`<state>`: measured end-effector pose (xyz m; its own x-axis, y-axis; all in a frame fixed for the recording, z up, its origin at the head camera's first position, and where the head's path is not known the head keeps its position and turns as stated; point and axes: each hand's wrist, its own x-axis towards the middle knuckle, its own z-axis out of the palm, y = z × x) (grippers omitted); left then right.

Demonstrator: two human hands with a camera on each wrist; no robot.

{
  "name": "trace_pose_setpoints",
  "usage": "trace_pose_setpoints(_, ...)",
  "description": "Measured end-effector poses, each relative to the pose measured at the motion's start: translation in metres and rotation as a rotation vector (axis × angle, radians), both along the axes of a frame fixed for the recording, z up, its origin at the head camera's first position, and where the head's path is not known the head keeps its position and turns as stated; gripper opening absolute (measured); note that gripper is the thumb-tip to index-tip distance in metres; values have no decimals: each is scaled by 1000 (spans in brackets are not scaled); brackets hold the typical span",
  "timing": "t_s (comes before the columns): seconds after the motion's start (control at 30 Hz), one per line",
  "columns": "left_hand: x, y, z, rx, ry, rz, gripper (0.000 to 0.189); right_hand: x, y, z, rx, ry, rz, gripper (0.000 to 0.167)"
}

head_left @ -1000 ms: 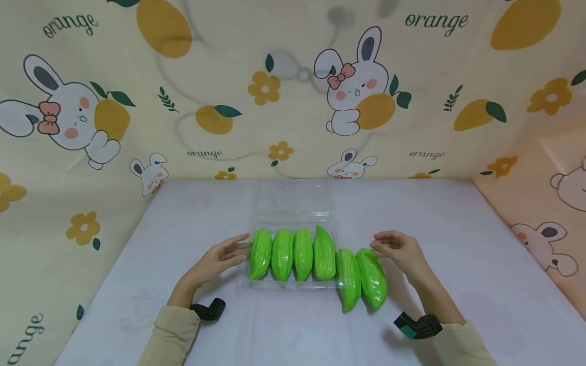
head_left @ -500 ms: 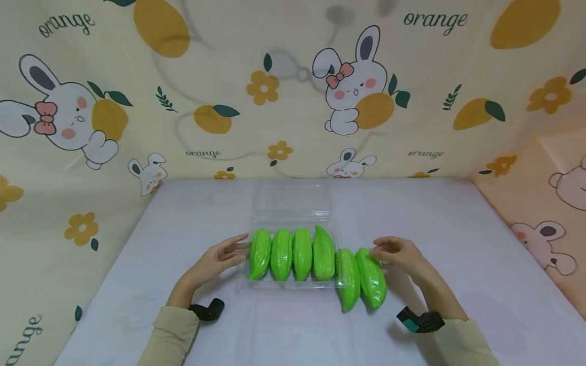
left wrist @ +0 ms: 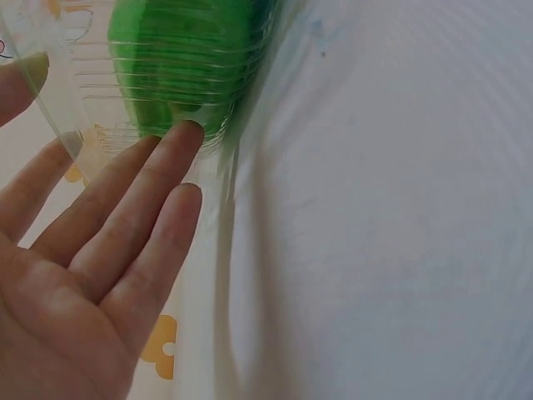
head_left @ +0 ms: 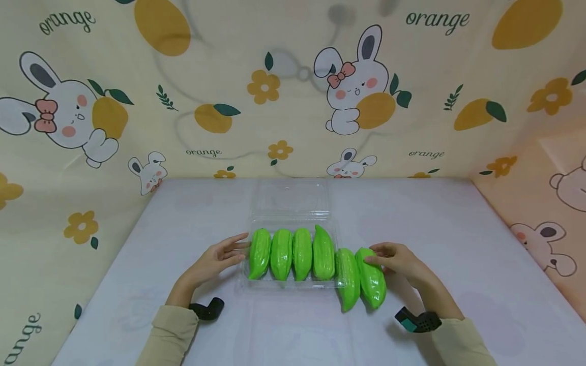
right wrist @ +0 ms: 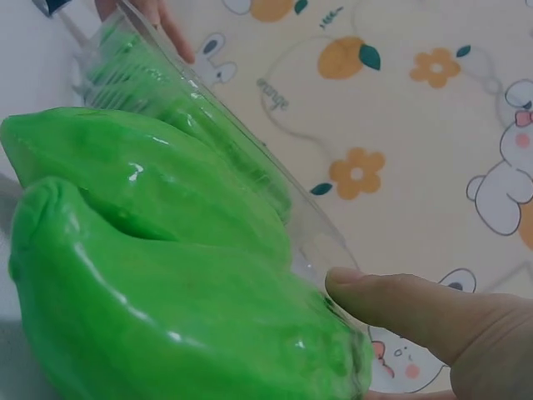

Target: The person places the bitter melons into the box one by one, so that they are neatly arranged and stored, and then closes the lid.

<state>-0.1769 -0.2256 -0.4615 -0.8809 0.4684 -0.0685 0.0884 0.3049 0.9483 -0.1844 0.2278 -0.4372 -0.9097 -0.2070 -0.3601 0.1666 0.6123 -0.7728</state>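
Observation:
Several glossy green, ribbed fruit-shaped pieces with pointed ends (head_left: 282,254) lie side by side in an open clear plastic clamshell box (head_left: 293,285). Two more lie at the box's right side: the inner one (head_left: 349,279) overlaps its right edge, and the outer one (head_left: 373,284) lies beside that. My left hand (head_left: 222,259) is at the box's left wall with straight, spread fingers, the fingertips (left wrist: 187,133) right at the ribbed plastic. My right hand (head_left: 403,262) holds the far end of the outer piece between thumb (right wrist: 358,287) and fingers, which are mostly hidden behind it.
The box's clear lid (head_left: 291,198) lies folded back toward the rear wall. A white cloth covers the table (head_left: 430,213). Printed rabbit-and-orange cloth (head_left: 293,112) hangs behind and at the sides. Black devices are strapped to the left wrist (head_left: 208,309) and right wrist (head_left: 417,321).
My right hand has come down and leftward onto the outer green piece's far end, the thumb now over it. The left hand, box and green pieces look unmoved.

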Motion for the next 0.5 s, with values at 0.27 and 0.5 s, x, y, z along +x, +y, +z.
trace_pose_setpoints(0.27,0,0,1,-6,4,1,62,0,-3,0,13,-6,-15,64)
trace_pose_setpoints(0.5,0,1,3,-12,8,-3,62,2,-3,-2,-5,-8,-30,59)
